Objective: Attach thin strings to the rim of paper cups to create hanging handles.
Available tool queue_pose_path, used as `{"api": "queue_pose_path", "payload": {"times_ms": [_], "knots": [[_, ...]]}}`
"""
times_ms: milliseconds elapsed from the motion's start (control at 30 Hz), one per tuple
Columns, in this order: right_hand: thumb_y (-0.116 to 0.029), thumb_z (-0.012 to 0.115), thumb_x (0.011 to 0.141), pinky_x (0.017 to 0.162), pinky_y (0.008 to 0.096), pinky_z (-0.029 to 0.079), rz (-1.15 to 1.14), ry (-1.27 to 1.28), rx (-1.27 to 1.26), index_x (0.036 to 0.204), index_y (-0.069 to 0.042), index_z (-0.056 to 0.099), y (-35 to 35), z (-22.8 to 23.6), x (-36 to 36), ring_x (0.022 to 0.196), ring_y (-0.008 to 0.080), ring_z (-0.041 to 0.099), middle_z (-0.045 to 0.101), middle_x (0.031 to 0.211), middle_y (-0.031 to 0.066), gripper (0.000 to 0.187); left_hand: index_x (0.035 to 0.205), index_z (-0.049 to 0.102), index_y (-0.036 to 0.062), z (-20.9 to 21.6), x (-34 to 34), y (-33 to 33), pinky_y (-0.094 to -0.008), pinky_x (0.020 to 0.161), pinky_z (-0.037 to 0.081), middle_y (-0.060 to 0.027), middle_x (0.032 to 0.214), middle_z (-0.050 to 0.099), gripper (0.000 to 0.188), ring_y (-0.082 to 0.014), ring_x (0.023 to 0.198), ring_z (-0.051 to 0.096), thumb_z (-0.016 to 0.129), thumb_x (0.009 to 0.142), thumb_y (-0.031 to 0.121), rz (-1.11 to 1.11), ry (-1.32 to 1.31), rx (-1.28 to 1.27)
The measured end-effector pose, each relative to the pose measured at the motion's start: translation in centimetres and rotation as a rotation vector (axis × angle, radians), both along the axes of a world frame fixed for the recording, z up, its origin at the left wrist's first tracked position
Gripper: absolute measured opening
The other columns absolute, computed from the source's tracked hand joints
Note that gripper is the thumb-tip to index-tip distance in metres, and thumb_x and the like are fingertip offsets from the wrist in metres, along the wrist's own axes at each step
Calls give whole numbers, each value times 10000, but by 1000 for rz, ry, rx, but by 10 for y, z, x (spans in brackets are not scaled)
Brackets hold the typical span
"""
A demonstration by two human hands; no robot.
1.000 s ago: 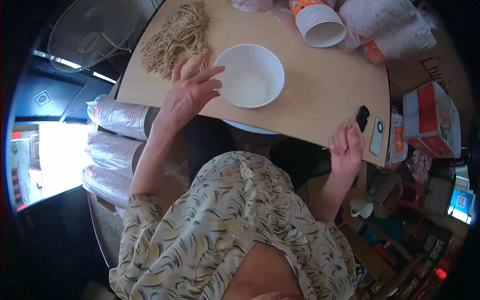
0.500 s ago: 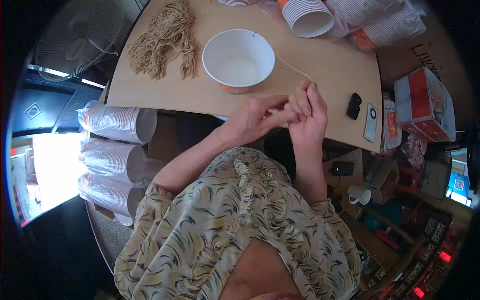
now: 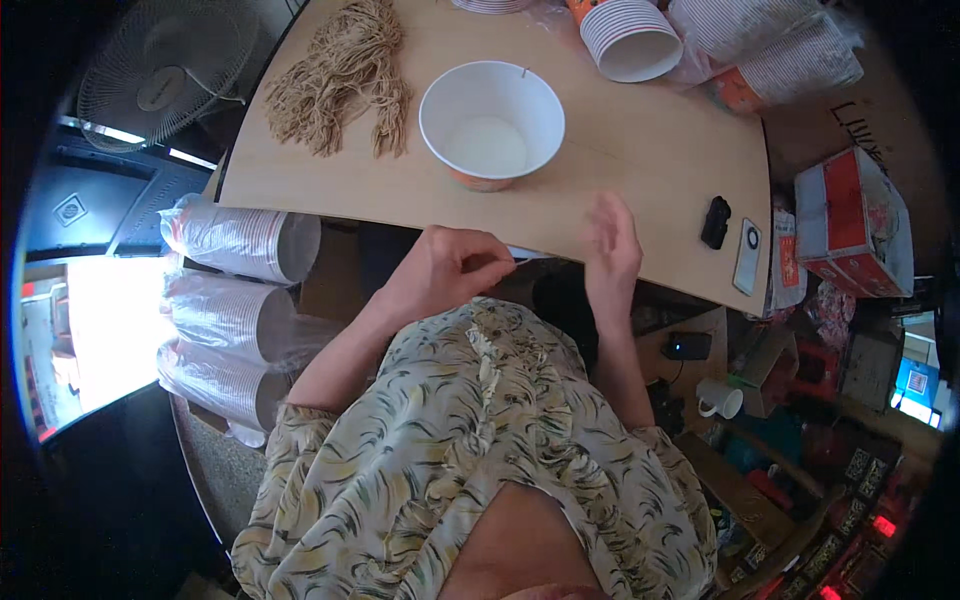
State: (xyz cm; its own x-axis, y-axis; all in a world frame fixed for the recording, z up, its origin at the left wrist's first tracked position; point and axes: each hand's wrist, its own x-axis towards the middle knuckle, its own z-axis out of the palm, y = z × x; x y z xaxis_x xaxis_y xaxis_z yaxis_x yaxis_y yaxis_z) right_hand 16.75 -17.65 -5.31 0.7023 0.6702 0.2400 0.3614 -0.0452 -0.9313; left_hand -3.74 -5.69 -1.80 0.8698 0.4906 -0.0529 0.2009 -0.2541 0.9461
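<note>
My left hand [image 3: 450, 265] is in front of the table's near edge, thumb and fingertips pinched together. Whatever thin thing may be between them is too small to make out. To its right, my right hand [image 3: 612, 250] is raised over the table edge, its fingers blurred by motion. Beyond both hands stands a white paper bucket [image 3: 492, 120] with an orange outside and a small dark mark on its far rim. A bundle of tan, crinkled strings [image 3: 340, 80] lies left of the bucket.
Stacked paper buckets [image 3: 632, 45] lie on their sides at the table's far right. A black object [image 3: 715, 222] and a phone [image 3: 746, 257] rest near the right edge. Wrapped bucket stacks [image 3: 235, 320] stand lower left, below a fan [image 3: 165, 85]. A red-and-white carton [image 3: 850, 220] is at right.
My hands, together half a second ago with a tan string running from the right fingertips toward the bucket, are now apart. The left has moved left and nearer me; the string no longer shows there.
</note>
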Motion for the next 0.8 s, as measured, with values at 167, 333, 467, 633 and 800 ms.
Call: {"api": "queue_pose_path", "payload": {"times_ms": [167,333,467,633,800], "knots": [[-293,496,1089,963,442,514,487,-390,-43,1439,34,492,-5,21,-7,1146,413,647,658,1219,252,479,888,736,-11,6,15,-10,-366,647,537,-129,812,710,89,-241,737,698,771,867,68,-138,-163,272],[-296,546,1078,691,380,528,625,-21,-277,1344,13,539,-8,35,-18,717,274,670,657,777,138,408,864,728,-9,17,15,-1,-392,652,530,-134,796,678,108,-289,735,680,781,853,84,-142,-141,393],[-192,649,1028,612,334,494,651,17,-158,1182,17,598,-10,31,-17,646,153,600,612,724,87,265,888,733,5,20,8,11,-384,670,526,-117,818,680,105,-263,736,666,787,851,86,-97,-115,359],[-96,719,968,612,233,472,685,223,-211,1030,9,645,-17,29,-11,672,35,555,617,748,-15,143,945,732,12,18,6,14,-368,699,525,-108,853,686,111,-263,777,674,774,876,88,-119,-117,185],[-107,724,971,620,205,464,665,261,-190,950,-7,677,-19,19,-4,700,15,552,625,778,-45,113,954,738,17,16,3,20,-369,736,541,-108,884,697,81,-270,829,695,755,886,58,-156,-131,205]]}}
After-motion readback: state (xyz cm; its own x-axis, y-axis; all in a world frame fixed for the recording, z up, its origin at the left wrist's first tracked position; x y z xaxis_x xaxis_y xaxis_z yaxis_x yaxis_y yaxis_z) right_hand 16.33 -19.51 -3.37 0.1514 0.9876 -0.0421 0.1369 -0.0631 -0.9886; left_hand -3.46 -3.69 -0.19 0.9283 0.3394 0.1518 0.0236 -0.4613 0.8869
